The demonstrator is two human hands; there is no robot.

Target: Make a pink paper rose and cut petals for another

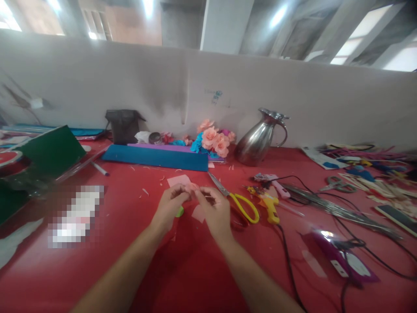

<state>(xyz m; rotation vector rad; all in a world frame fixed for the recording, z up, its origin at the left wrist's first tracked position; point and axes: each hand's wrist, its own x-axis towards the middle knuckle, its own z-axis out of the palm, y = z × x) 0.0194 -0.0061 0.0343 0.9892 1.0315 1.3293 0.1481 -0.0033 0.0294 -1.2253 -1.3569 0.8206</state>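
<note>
My left hand (171, 204) and my right hand (215, 211) meet over the red table (195, 269), fingertips pinched together on a small pink paper piece (193, 188). A pink paper sheet (178, 179) lies just beyond the fingers. A small green thing (180, 211) shows under my left hand, and another pink scrap (198, 213) lies between the hands. Yellow-handled scissors (237, 202) rest right beside my right hand.
A yellow glue gun (267, 204) and a pink one (272, 180) lie to the right with black cables (286, 256). A steel jug (260, 137), paper roses (213, 139), a blue paper roll (156, 157) and a black container (123, 126) stand by the wall. Green card (48, 150) lies left.
</note>
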